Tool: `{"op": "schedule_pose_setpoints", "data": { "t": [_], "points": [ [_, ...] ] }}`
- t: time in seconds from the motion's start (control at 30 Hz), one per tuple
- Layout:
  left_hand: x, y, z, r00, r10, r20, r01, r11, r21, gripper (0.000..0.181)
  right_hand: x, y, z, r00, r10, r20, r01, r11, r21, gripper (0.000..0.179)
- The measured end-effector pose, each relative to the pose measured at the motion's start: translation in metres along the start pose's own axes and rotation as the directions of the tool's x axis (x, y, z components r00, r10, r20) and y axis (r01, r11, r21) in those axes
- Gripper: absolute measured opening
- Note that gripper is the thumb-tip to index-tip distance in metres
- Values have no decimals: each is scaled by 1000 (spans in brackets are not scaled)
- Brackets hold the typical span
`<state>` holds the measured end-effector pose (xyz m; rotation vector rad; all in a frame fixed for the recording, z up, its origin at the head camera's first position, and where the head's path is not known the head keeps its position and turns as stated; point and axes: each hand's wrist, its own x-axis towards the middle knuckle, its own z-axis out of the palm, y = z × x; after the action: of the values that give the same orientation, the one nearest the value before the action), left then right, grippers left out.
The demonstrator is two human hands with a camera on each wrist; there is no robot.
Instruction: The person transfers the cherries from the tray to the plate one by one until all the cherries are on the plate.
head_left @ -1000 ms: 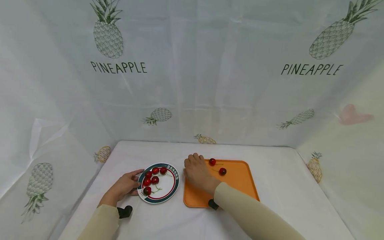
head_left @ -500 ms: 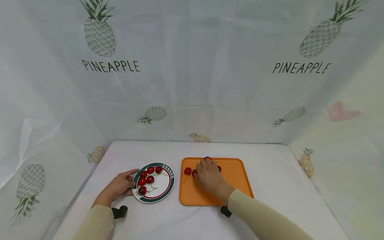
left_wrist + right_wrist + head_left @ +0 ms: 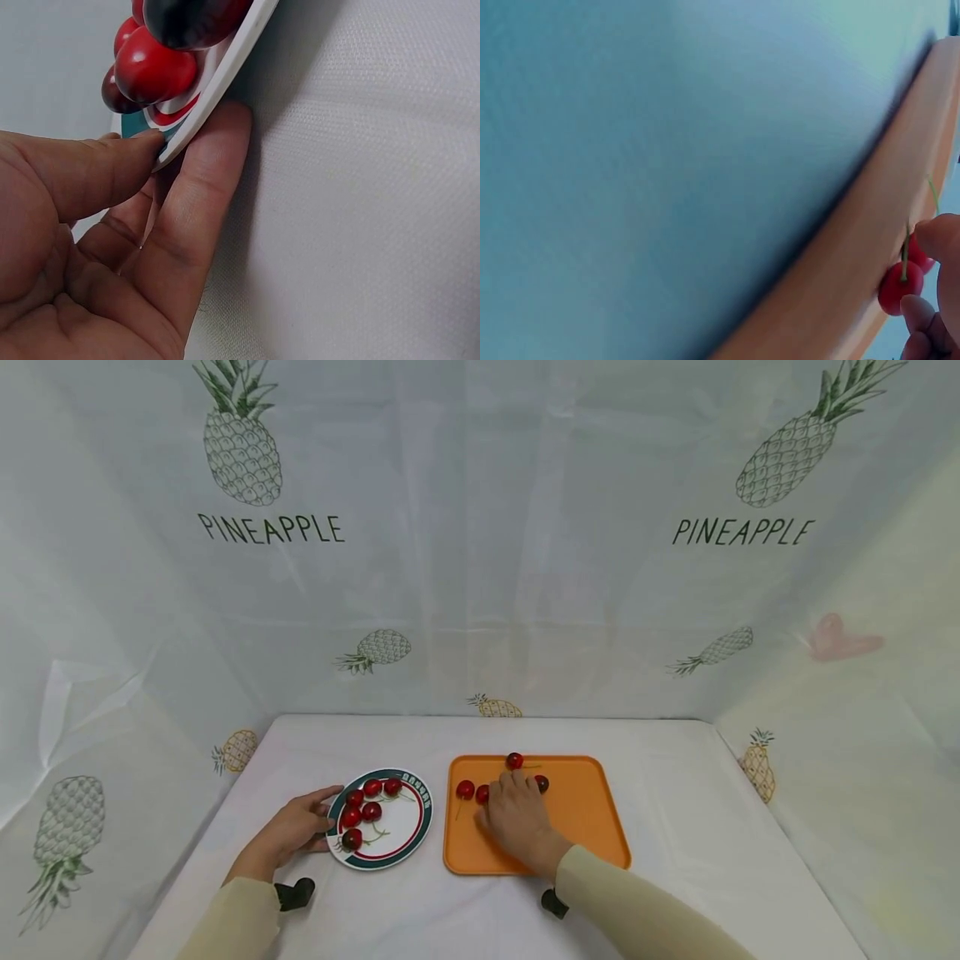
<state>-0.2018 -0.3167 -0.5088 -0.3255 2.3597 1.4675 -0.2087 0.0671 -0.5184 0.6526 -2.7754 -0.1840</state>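
My left hand point(image 3: 295, 827) grips the left rim of a white plate point(image 3: 401, 827) with a green band. In the left wrist view the thumb point(image 3: 112, 169) lies on top of the rim and a finger reaches underneath. Several red cherries point(image 3: 371, 811) with stems lie on the plate's left part. Over the orange tray point(image 3: 592, 835), my right hand point(image 3: 519, 814) points its fingers down among several cherries point(image 3: 465, 789). In the right wrist view its thumb and fingertips overlap two cherries point(image 3: 901, 288); I cannot tell whether it pinches one.
A white cloth point(image 3: 420, 910) covers the table, and both plate and tray stand on it. Behind and beside it hang pale sheets point(image 3: 525, 610) printed with pineapples. At the tray's back edge lies a dark red cherry point(image 3: 514, 761).
From the tray's left side my right hand has moved right towards its middle, uncovering two cherries there. Over the last half second it drew slightly nearer. The left hand keeps its hold.
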Motion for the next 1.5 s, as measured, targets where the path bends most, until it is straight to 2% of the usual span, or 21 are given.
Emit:
{"op": "schedule_pose_setpoints", "data": {
  "t": [0.27, 0.63, 0.9, 1.23, 1.5],
  "points": [
    [0, 1, 1, 1000, -6, 2, 6, 1000, -14, 68, -3, 0, 3, 998, 46, 52, -46, 999, -5, 48],
    [1, -3, 1, 1000, 9, -2, -9, 1000, -26, 67, -10, 15, 6, 999, 34, 8, -34, 999, 6, 46],
    [1, -4, 2, 1000, 6, -7, -6, 1000, -16, 68, -12, 17, 6, 999, 19, -48, -18, 1000, 20, 43],
    [1, -4, 3, 1000, 12, -14, -12, 999, -36, 67, -12, 14, 10, 999, 24, 21, -25, 999, 46, 36],
    [1, -5, 4, 1000, 13, -22, -14, 999, -38, 66, -12, 17, 12, 1000, 6, 7, -6, 999, 34, 31]
  ]
}}
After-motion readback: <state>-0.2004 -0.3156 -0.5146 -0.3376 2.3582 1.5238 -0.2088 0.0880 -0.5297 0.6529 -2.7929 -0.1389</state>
